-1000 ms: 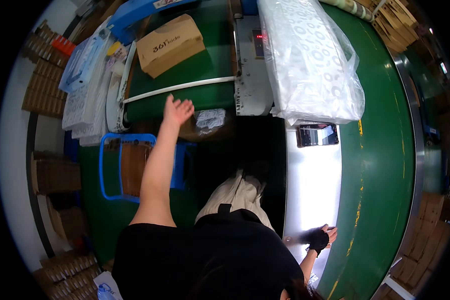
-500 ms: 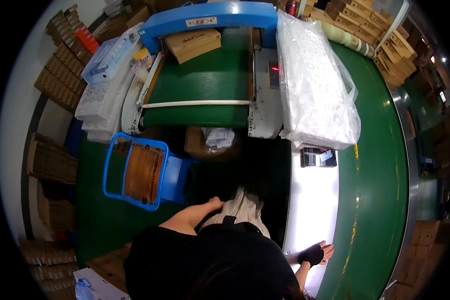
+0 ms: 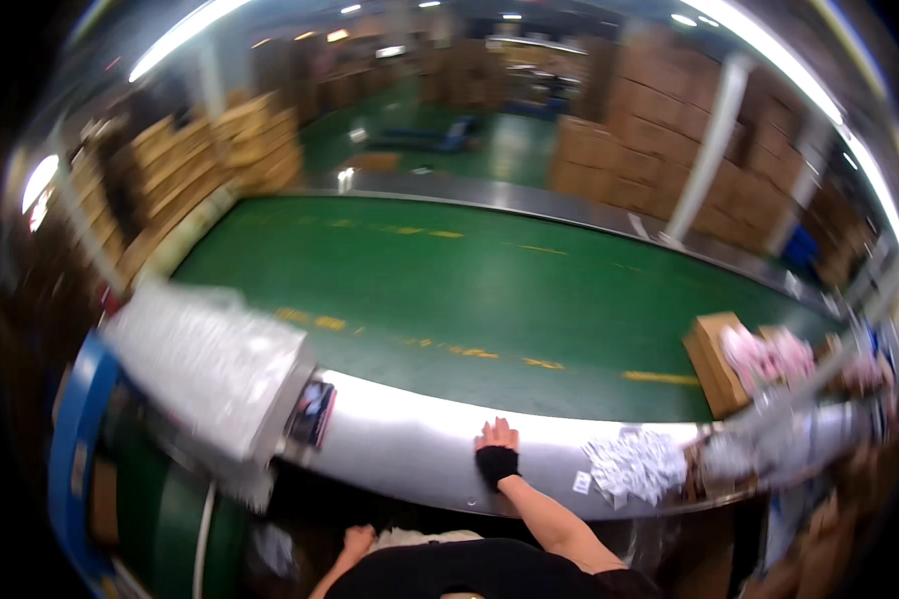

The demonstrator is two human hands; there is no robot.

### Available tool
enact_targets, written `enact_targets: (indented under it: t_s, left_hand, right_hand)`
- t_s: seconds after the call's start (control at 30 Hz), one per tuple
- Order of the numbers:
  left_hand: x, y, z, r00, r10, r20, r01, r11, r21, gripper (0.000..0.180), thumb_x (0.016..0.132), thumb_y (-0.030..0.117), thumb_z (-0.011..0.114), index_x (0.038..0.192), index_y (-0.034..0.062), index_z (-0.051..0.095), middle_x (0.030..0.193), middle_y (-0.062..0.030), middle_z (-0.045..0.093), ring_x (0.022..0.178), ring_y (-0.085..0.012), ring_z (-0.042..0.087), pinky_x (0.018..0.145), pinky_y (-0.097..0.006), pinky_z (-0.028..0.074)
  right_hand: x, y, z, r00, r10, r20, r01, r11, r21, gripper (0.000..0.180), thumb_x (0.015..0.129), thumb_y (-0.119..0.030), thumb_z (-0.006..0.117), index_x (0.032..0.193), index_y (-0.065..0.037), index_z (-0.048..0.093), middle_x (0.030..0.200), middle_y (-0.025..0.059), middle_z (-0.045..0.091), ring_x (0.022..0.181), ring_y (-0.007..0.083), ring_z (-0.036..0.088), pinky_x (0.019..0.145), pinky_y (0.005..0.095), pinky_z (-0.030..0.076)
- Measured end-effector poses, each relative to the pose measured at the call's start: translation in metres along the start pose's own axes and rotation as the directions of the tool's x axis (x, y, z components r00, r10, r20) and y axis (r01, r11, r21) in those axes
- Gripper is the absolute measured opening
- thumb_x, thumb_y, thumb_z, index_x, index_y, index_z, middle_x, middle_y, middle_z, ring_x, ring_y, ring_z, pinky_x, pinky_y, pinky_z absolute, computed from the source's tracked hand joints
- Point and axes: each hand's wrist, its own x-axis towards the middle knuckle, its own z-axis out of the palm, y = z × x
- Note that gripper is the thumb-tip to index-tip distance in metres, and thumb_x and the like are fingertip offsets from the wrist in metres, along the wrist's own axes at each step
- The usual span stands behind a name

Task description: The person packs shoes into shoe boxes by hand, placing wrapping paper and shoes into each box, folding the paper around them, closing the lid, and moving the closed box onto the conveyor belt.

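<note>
My right hand (image 3: 497, 454), in a black fingerless glove, lies palm down on a shiny metal ledge (image 3: 400, 404). Its fingers are spread and it holds nothing. To its right, a heap of small white paper slips (image 3: 636, 466) covers the ledge, with one loose slip (image 3: 581, 482) at the heap's near edge. My left hand (image 3: 358, 541) is low beside my lap, off the ledge; its fingers are too blurred to read. Left of the right hand, a dark phone-like device (image 3: 312, 413) lies beside a big plastic-wrapped white stack (image 3: 210, 364).
Beyond the ledge runs a wide green conveyor belt (image 3: 489, 290). An open carton (image 3: 714, 369) with pink-and-white contents stands on its right part. A blue machine frame (image 3: 80, 459) rises at the near left. Stacked brown cartons (image 3: 659, 130) and a white post (image 3: 709, 150) stand behind.
My view has swung right from the blue machine to the belt and ledge. The paper slips and pink-filled carton have come into view. My right hand still rests on the ledge.
</note>
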Motion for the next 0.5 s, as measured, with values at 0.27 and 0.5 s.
enact_targets:
  t_s: [0.27, 0.5]
  left_hand:
    - [-0.003, 0.221, -0.106, 0.943, 0.063, 0.326, -0.039, 0.996, -0.080, 0.034, 0.076, 0.033, 0.057, 0.083, 0.0007, 0.063, 0.071, -0.0121, 0.063, 0.069, -0.0204, 0.062, 0.065, -0.029, 0.047]
    - [0.034, 0.270, -0.106, 0.784, 0.602, -0.153, -0.593, 0.798, 0.107, 0.051, 0.074, 0.038, 0.060, 0.106, 0.0003, 0.051, 0.109, -0.0212, 0.050, 0.105, -0.0314, 0.047, 0.087, -0.045, 0.035]
  right_hand:
    - [-0.044, 0.006, -0.031, 0.992, 0.051, -0.114, -0.044, 0.997, 0.061, 0.036, 0.075, -0.021, 0.052, 0.107, -0.005, 0.051, 0.117, 0.0160, 0.046, 0.112, 0.0317, 0.040, 0.089, 0.0444, 0.032]
    - [-0.058, -0.017, -0.040, 0.993, 0.100, -0.057, -0.095, 0.992, 0.081, 0.036, 0.076, -0.021, 0.051, 0.108, -0.005, 0.050, 0.120, 0.0155, 0.043, 0.115, 0.0300, 0.037, 0.092, 0.0449, 0.028]
